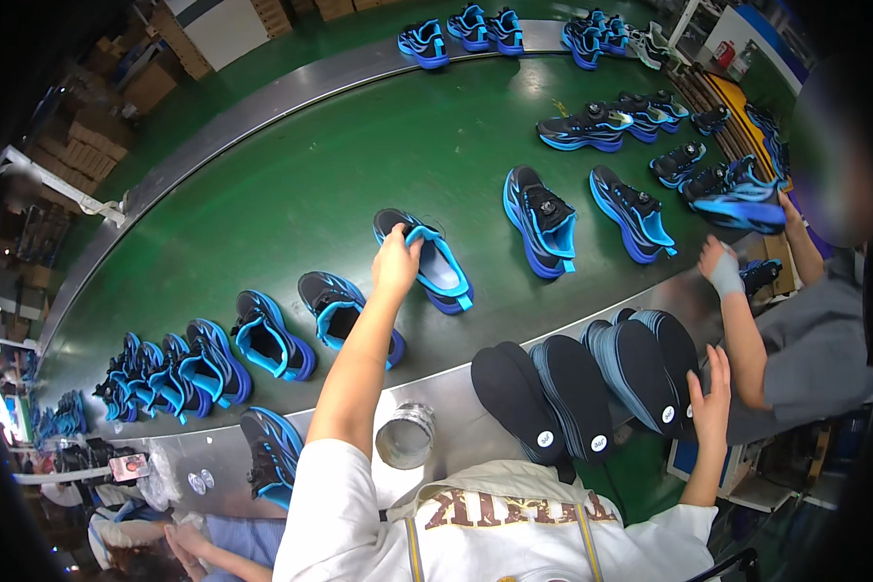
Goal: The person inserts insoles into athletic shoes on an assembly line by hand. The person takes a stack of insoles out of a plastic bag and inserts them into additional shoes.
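Note:
My left hand (396, 260) is closed on the tongue and collar of a black and blue sneaker (443, 281), which rests on the green belt with its heel toward me. A pale insole shows inside that shoe. My right hand (712, 396) has its fingers apart at the edge of the rightmost stack of black insoles (671, 354). More insole stacks (570, 388) lie to the left of it on the metal ledge, some with round white stickers. Whether my right fingertips touch the top insole is hard to tell.
Sneakers stand in a row (204, 364) along the belt's near left side. Two more sneakers (541, 223) sit right of centre. An open tin (404, 436) stands on the ledge. At the right, a co-worker's hand (795, 218) holds a sneaker (742, 204). Another person sits lower left.

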Demonstrator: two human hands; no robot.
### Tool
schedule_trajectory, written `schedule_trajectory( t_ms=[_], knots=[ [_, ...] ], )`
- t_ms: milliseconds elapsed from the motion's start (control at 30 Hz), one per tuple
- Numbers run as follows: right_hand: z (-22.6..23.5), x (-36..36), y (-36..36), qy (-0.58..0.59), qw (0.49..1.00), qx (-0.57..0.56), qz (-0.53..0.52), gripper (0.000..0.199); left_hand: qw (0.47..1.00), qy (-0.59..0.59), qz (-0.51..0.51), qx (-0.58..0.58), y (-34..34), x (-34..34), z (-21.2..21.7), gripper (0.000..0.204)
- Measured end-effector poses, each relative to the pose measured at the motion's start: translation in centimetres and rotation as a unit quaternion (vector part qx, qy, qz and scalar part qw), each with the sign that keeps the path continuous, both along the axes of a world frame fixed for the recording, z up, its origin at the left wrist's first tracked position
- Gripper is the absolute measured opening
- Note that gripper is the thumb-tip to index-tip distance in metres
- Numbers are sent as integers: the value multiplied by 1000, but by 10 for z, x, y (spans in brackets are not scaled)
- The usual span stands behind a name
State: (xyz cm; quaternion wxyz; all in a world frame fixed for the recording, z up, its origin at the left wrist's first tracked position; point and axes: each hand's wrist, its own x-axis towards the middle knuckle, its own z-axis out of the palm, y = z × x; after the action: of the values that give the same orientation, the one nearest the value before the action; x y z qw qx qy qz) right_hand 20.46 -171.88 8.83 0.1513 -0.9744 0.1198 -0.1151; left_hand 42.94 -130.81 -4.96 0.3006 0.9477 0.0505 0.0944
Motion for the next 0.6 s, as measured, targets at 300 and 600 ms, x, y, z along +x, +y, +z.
schedule_trajectory(
  t_ms=[300, 600],
  knots=[
    [-72, -39, 110, 139, 986, 64, 69, 43, 997, 36, -34, -53, -2, -7, 2, 42],
    [-8, 15, 102, 32, 973, 143, 175, 31, 977, -41, -18, -210, -31, -29, -5, 42]
  ],
)
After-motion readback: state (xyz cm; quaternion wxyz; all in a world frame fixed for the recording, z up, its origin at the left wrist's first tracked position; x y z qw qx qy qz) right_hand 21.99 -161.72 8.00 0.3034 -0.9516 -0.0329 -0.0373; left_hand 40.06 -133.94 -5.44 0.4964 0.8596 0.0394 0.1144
